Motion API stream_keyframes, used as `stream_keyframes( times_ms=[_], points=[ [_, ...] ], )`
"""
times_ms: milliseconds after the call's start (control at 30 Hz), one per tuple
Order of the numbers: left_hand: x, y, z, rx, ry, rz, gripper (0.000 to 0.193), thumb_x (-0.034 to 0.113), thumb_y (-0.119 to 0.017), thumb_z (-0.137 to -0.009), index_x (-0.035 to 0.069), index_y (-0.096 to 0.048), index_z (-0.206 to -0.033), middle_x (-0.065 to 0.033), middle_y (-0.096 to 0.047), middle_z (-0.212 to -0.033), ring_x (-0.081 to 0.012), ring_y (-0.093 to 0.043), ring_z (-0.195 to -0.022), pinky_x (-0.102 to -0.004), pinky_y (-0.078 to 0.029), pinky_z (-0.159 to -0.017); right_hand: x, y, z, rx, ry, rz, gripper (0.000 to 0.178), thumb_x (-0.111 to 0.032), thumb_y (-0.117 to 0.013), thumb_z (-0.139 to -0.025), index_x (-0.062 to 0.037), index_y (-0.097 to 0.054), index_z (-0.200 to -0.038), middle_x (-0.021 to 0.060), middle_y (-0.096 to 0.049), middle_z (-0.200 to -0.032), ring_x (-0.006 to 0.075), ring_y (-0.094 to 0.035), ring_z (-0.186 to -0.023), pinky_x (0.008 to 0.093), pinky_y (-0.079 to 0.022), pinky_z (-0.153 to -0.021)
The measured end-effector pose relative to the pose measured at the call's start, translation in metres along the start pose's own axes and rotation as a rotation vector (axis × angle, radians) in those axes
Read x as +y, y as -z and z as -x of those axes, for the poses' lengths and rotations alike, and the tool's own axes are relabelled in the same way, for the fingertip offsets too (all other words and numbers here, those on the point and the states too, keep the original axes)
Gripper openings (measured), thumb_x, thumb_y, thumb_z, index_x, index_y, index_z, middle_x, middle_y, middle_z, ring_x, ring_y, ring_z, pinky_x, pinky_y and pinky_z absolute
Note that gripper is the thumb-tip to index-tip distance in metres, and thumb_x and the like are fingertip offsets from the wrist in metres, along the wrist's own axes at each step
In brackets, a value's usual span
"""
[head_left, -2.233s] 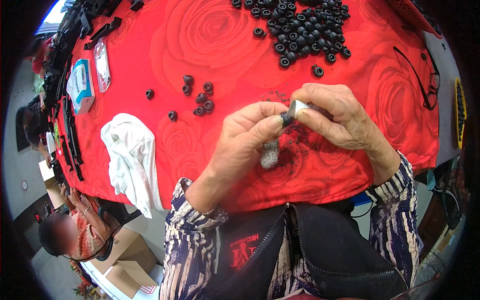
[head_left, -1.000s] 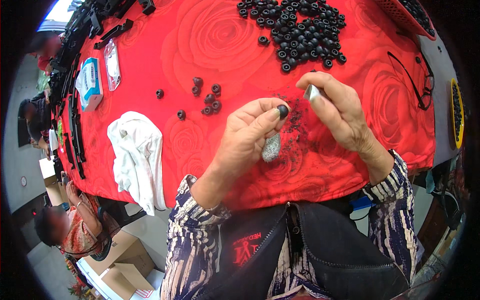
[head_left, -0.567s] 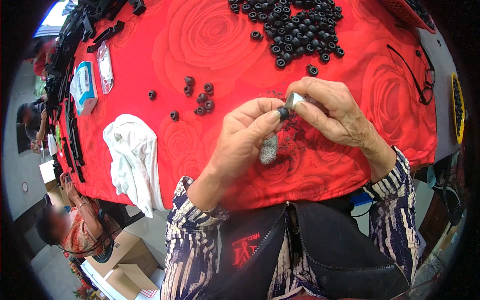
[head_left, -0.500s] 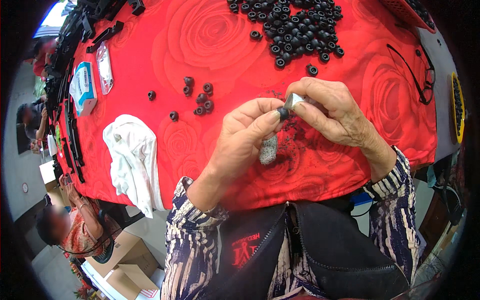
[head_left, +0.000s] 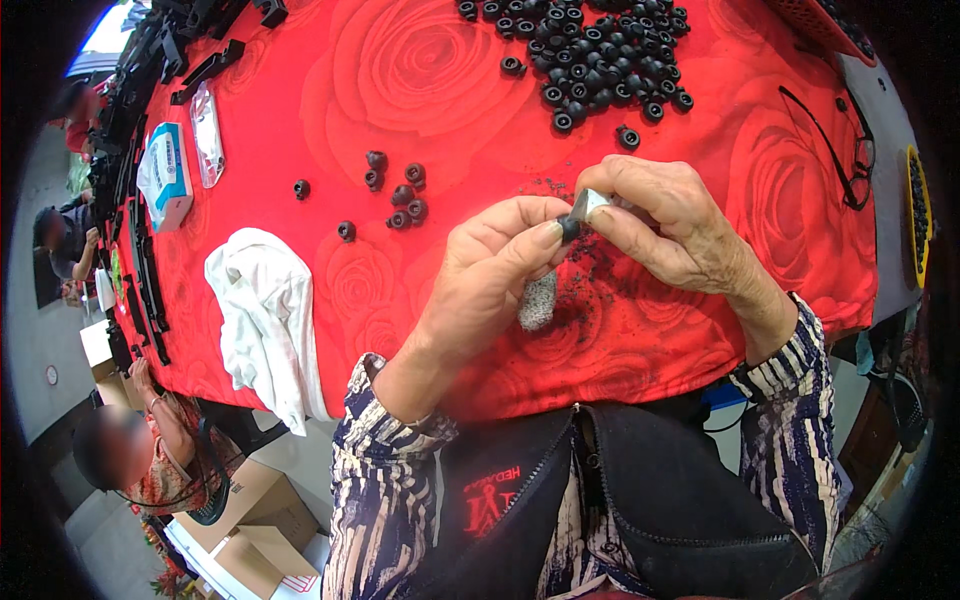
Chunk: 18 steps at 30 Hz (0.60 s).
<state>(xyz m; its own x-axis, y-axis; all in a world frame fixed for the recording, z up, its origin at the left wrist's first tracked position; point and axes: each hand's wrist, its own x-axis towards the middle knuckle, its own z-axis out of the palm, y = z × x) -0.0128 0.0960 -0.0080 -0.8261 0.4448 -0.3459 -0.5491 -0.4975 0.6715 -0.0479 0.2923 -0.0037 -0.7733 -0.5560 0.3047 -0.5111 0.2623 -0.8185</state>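
Note:
Between the thumb and fingers of my left hand [head_left: 492, 262] is a small round black part [head_left: 569, 230]. My right hand [head_left: 672, 228] pinches a short blade [head_left: 580, 207] with a white wrapped grip [head_left: 597, 199], its edge against the top of the part. Below the fingers a grey speckled piece [head_left: 538, 303] lies on the red rose-patterned cloth [head_left: 640, 350], partly hidden by my left hand. Dark crumbs are scattered around it. A loose group of similar black parts [head_left: 403, 196] sits to the left, and a big pile of them [head_left: 600, 60] is at the far side.
At left lie a white cloth [head_left: 262, 315], a tissue pack [head_left: 166, 178] and a clear plastic case [head_left: 207, 137]. Long black pieces [head_left: 145, 265] line the left edge. Eyeglasses [head_left: 850, 170] and a yellow-rimmed tray [head_left: 918, 215] are at right. Another person [head_left: 165, 440] sits at lower left.
Both my hands keep nearly the same pose, the blade still at the black part. At lower left, the other person's hand has moved down and their body has shifted slightly.

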Motion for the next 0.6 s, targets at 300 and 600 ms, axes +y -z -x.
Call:
stream_keyframes(
  times_ms=[300, 600],
  points=[
    [-0.007, 0.0, 0.001, 0.043, 0.075, 0.091, 0.023, 0.013, -0.055, -0.09, -0.003, -0.054, -0.106, -0.0014, -0.055, -0.082, -0.0043, -0.047, -0.069, -0.0163, -0.039, -0.059, 0.002, 0.002, -0.001, -0.083, 0.034, -0.002, 0.011, -0.008, -0.055, -0.083, 0.0016, -0.054, -0.09, 0.0104, -0.051, -0.066, 0.0244, -0.053, -0.057, 0.0331, -0.04, -0.052],
    [-0.012, 0.004, 0.001, -0.077, 0.087, 0.176, 0.023, 0.015, -0.055, -0.09, -0.002, -0.055, -0.105, -0.0023, -0.056, -0.081, -0.0049, -0.047, -0.068, -0.0168, -0.039, -0.058, 0.004, 0.001, 0.0, -0.089, 0.113, 0.066, 0.012, -0.008, -0.056, -0.081, 0.002, -0.054, -0.088, 0.0106, -0.052, -0.068, 0.0288, -0.054, -0.06, 0.0357, -0.042, -0.056]
  ],
)
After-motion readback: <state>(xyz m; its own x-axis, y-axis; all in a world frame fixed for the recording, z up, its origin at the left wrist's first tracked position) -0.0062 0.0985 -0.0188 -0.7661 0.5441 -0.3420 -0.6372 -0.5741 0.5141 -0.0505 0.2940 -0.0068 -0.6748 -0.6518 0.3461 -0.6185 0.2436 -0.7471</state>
